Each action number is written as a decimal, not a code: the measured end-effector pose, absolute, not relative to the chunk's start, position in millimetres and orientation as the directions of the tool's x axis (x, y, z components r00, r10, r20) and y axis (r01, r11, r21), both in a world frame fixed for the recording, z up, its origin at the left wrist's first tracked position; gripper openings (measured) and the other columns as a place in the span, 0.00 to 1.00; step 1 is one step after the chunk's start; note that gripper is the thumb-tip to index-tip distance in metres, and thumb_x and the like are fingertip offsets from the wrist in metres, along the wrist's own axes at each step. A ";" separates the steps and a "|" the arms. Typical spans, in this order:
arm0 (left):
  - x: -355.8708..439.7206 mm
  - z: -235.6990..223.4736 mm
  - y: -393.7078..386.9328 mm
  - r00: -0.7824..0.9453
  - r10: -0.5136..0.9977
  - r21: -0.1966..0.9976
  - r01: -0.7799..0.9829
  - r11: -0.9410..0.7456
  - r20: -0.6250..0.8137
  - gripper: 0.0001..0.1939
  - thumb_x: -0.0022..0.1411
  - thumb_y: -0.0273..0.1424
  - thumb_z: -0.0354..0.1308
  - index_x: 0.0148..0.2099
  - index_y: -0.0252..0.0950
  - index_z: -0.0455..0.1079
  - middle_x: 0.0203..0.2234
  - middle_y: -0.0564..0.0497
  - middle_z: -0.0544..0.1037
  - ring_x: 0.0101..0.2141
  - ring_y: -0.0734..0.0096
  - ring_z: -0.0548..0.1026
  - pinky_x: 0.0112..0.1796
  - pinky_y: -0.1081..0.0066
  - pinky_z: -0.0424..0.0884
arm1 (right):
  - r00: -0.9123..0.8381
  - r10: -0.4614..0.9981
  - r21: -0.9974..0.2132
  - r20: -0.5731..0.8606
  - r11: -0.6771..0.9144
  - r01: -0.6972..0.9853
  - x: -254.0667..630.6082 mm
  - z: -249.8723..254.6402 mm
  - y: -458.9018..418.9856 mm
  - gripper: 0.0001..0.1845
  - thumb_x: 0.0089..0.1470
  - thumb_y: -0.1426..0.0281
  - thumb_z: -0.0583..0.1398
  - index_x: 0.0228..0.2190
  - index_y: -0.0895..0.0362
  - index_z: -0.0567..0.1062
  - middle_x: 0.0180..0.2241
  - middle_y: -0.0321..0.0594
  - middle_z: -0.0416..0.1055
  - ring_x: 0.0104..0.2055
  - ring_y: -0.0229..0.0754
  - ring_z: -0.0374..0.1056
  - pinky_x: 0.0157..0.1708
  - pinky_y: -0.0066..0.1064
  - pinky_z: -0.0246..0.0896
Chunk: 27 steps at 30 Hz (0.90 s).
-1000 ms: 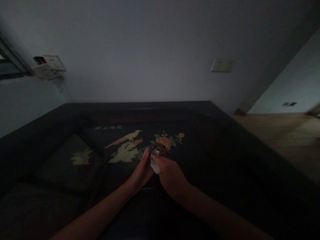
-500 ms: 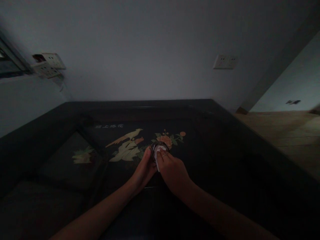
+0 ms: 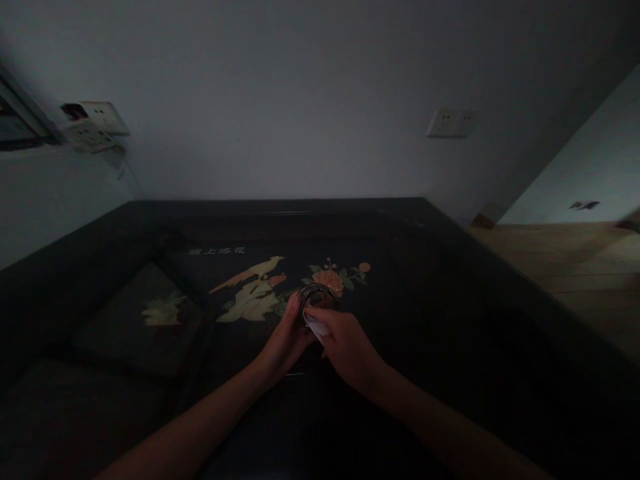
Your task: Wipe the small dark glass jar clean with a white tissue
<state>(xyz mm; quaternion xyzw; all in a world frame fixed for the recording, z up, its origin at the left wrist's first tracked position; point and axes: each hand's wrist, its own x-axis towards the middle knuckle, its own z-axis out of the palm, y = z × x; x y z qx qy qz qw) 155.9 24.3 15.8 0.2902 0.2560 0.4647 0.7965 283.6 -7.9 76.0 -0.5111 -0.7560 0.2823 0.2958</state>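
Note:
My left hand (image 3: 289, 337) is closed around the left side of a small round vessel (image 3: 316, 288), which has a shiny, dark, glass-like rim. The vessel's opening faces me, and its lower part is hidden by my hands. A folded white tissue (image 3: 317, 327) is pinched in my right hand (image 3: 345, 340), just at the near edge of the opening. Whether it is paper or cloth is hard to tell in the dim light. Both hands are above a dark tabletop (image 3: 415, 287) decorated with a bird and flowers.
A pale wall stands behind the table, with a double socket (image 3: 453, 123) at right and stacked sockets (image 3: 97, 127) at left. Part of a dark-framed window (image 3: 17, 120) shows at far left. Wooden flooring (image 3: 565, 260) lies right of the table.
My right hand has drawn the white tissue from inside the vessel's opening down towards its near edge, uncovering more of the inside. My left hand keeps its hold.

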 end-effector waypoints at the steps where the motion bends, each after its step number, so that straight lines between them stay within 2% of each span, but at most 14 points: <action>1: 155.8 15.0 24.8 0.439 0.886 0.695 -0.592 0.407 -0.145 0.21 0.61 0.43 0.54 0.54 0.41 0.64 0.49 0.46 0.72 0.50 0.59 0.69 0.49 0.60 0.64 | -0.299 0.941 -0.770 0.158 0.307 0.559 283.3 76.7 -8.8 0.16 0.59 0.77 0.48 0.40 0.59 0.75 0.38 0.43 0.76 0.40 0.40 0.71 0.39 0.27 0.62; 3: 155.8 14.0 25.7 0.432 0.887 0.689 -0.593 0.416 -0.163 0.22 0.61 0.43 0.54 0.54 0.41 0.64 0.48 0.47 0.72 0.47 0.60 0.71 0.47 0.62 0.66 | -0.296 0.943 -0.814 0.152 0.289 0.503 282.4 79.0 -10.3 0.16 0.59 0.77 0.48 0.40 0.60 0.74 0.35 0.42 0.76 0.37 0.39 0.71 0.36 0.26 0.62; 6: 156.5 14.2 26.3 0.417 0.887 0.692 -0.582 0.427 -0.197 0.24 0.60 0.45 0.55 0.55 0.41 0.63 0.45 0.47 0.74 0.44 0.60 0.72 0.42 0.63 0.68 | -0.284 0.944 -0.804 0.169 0.299 0.515 281.4 82.0 -11.3 0.16 0.57 0.79 0.48 0.40 0.61 0.74 0.36 0.43 0.75 0.36 0.40 0.71 0.36 0.28 0.63; 10: 157.7 15.9 26.3 0.432 0.874 0.697 -0.557 0.452 -0.222 0.25 0.60 0.46 0.54 0.55 0.39 0.63 0.45 0.45 0.74 0.44 0.57 0.72 0.43 0.61 0.68 | -0.287 0.934 -0.729 0.213 0.348 0.590 281.2 77.9 -9.1 0.18 0.58 0.80 0.47 0.43 0.63 0.73 0.41 0.48 0.75 0.44 0.43 0.71 0.44 0.32 0.65; 12: 158.1 16.7 26.2 0.439 0.873 0.691 -0.565 0.451 -0.210 0.24 0.60 0.45 0.54 0.54 0.40 0.63 0.48 0.45 0.72 0.48 0.57 0.71 0.46 0.60 0.67 | -0.297 0.925 -0.639 0.237 0.379 0.669 280.8 71.9 -7.3 0.21 0.57 0.82 0.47 0.49 0.64 0.70 0.48 0.52 0.72 0.50 0.44 0.68 0.50 0.34 0.62; 14: 158.5 17.6 25.9 0.439 0.879 0.684 -0.584 0.438 -0.187 0.22 0.61 0.44 0.55 0.54 0.40 0.64 0.52 0.46 0.70 0.52 0.58 0.68 0.51 0.61 0.63 | -0.320 0.909 -0.475 0.266 0.412 0.777 279.5 65.3 -6.1 0.24 0.57 0.82 0.47 0.53 0.66 0.67 0.54 0.54 0.67 0.56 0.46 0.64 0.54 0.38 0.61; 17: 159.1 19.3 24.7 0.417 0.896 0.682 -0.612 0.401 -0.152 0.21 0.59 0.43 0.57 0.52 0.40 0.65 0.54 0.47 0.69 0.56 0.60 0.64 0.55 0.63 0.59 | -0.375 0.870 -0.182 0.321 0.445 0.877 276.2 58.2 -6.5 0.24 0.56 0.82 0.48 0.53 0.68 0.67 0.55 0.58 0.65 0.58 0.51 0.61 0.51 0.41 0.65; 19: 159.2 19.8 23.5 0.396 0.908 0.688 -0.621 0.375 -0.137 0.20 0.59 0.43 0.57 0.51 0.40 0.66 0.53 0.48 0.70 0.57 0.61 0.63 0.56 0.63 0.57 | -0.406 0.846 -0.051 0.346 0.449 0.892 274.3 56.2 -7.8 0.23 0.56 0.82 0.49 0.53 0.70 0.66 0.54 0.60 0.65 0.57 0.53 0.62 0.49 0.42 0.67; 22: 158.4 18.4 22.3 0.384 0.912 0.705 -0.608 0.366 -0.142 0.19 0.60 0.43 0.56 0.51 0.41 0.67 0.52 0.48 0.71 0.56 0.62 0.64 0.56 0.64 0.57 | -0.403 0.851 0.025 0.337 0.420 0.907 273.0 55.2 -9.7 0.23 0.56 0.82 0.49 0.53 0.71 0.66 0.54 0.60 0.66 0.56 0.53 0.64 0.47 0.40 0.69; 27: 158.4 17.4 21.9 0.388 0.910 0.708 -0.601 0.371 -0.147 0.20 0.59 0.42 0.57 0.52 0.42 0.65 0.50 0.48 0.72 0.54 0.62 0.66 0.54 0.64 0.59 | -0.364 0.891 0.034 0.272 0.370 0.929 273.4 56.3 -12.0 0.22 0.56 0.81 0.50 0.52 0.70 0.67 0.52 0.61 0.67 0.51 0.52 0.68 0.40 0.38 0.72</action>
